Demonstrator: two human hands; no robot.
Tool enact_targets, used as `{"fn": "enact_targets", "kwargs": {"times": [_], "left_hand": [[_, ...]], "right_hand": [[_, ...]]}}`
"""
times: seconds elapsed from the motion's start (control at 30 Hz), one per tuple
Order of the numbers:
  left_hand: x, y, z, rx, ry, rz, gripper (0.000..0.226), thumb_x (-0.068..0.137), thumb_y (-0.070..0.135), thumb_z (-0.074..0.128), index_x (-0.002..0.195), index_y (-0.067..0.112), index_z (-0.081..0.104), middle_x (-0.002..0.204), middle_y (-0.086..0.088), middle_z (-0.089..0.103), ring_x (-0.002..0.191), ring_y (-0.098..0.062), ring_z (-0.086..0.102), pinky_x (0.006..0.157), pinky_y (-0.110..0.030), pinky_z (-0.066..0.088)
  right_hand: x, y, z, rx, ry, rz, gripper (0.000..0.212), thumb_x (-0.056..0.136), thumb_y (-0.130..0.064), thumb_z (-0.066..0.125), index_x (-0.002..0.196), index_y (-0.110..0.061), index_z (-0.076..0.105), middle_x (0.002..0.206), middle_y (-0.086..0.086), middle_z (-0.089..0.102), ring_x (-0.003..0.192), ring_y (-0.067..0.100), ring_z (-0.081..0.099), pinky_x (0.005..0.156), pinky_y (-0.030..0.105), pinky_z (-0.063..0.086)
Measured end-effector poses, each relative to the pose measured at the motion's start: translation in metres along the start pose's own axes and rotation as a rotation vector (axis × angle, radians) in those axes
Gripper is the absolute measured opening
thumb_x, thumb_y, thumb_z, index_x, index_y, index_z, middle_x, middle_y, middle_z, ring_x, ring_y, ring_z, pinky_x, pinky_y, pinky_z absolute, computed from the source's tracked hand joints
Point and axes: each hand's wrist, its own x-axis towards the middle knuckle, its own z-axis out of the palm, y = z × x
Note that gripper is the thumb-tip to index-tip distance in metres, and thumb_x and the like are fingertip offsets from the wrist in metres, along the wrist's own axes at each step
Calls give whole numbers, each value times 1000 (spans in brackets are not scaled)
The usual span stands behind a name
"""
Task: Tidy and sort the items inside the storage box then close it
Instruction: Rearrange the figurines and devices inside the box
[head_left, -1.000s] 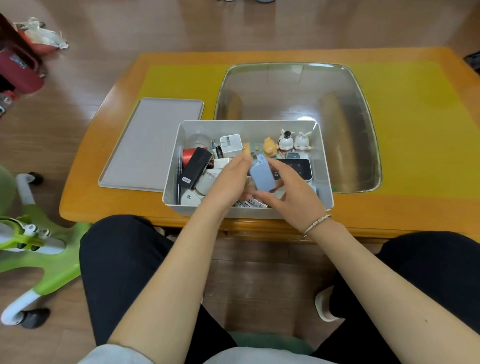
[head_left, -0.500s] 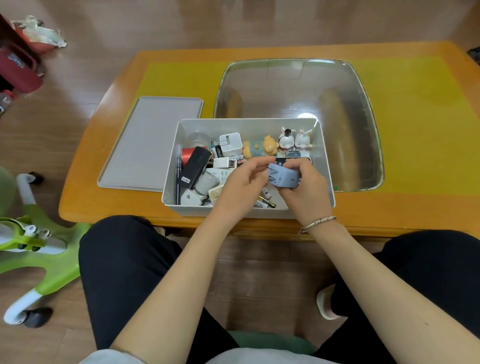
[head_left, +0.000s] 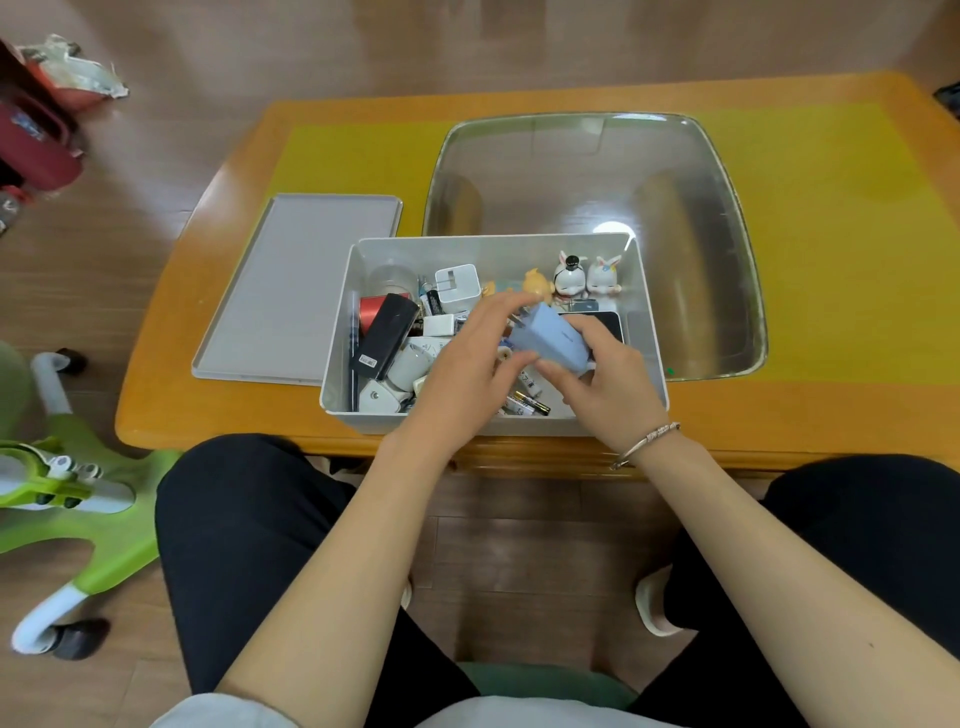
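Both the left hand (head_left: 470, 358) and right hand (head_left: 602, 382) grip a pale blue plastic charger (head_left: 550, 338) above the cluttered grey plastic storage box (head_left: 649, 332); its flat grey lid (head_left: 301, 291) lies just left, two white rabbit figurines (head_left: 584, 275) at the box's far wall.

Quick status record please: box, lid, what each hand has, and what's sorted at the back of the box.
storage box: open, on the near edge of the table, contents still jumbled
lid: off, flat on the table left of the box
blue charger: held above the box, prongs pointing up-left
left hand: grips the charger's prong end
right hand: grips the charger's other end
back row: white charger, orange figurine, two rabbit figurines
loose batteries: near front wall
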Motion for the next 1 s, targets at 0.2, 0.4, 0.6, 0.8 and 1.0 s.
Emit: {"fn": "enact_targets", "kwargs": {"times": [0.2,0.4,0.6,0.8,1.0], "left_hand": [[0,-5,-6,103,-6,12,49,87,25,68,133,21,50,136,7,48,123,-11,46,94,-34,48],[0,-1,3,250,92,-3,53,85,26,71,133,17,54,133,0,57,123,-19,50,102,-43,42],[-1,0,16,295,209,3,46,82,22,74,126,13,61,116,-3,65,107,-20,52,90,-34,45],[-3,-3,24,259,176,-107,56,88,25,68,140,22,48,100,-6,64,93,-18,54,77,-26,42],[2,-8,13,143,0,-43,49,86,24,70,132,22,52,121,1,54,111,-11,46,93,-21,39]], "right_hand": [[-2,1,-3,84,-39,41,38,93,-30,55,127,-16,47,97,-11,51,76,13,57,62,26,55],[-1,1,-3,113,-42,78,38,93,-29,54,127,-14,48,100,-1,54,75,10,57,62,22,54],[0,2,-4,126,-15,70,35,93,-27,54,125,-15,49,94,-8,52,72,11,57,63,28,56],[2,2,-4,109,-12,82,36,92,-29,57,124,-14,51,96,-2,56,73,11,58,63,28,56],[1,1,-3,108,23,98,24,92,-36,54,110,-21,56,80,-13,56,65,4,58,51,10,44]]}}
